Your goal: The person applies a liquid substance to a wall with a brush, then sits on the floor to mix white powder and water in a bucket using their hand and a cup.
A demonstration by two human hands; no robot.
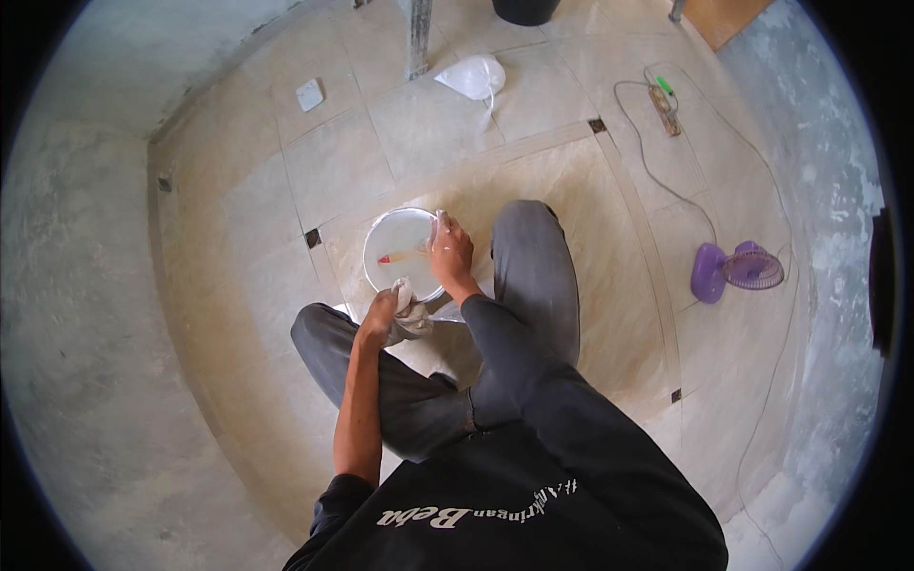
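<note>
A round bucket [391, 223] with a white rim stands on the floor between my bent knees. Pale, cloudy liquid appears to fill it, and a red-tipped, yellowish tool [401, 255], perhaps a brush, lies in it. My right hand [451, 251], flecked with white, curls over the bucket's right rim and hides part of the tool. At the near rim, my left hand [380, 314] grips a bunched, whitish cloth or bag [411, 319]. Clear plastic [448, 312] shows just right of that bundle; whether they are joined I cannot tell.
Ahead lie a knotted white plastic bag [473, 77] and a small white box-like object [310, 95]. A metal post [418, 43] and a black bucket [526, 10] stand farther off. To the right are a purple fan [708, 273], a power strip [665, 112] and trailing cable [646, 168].
</note>
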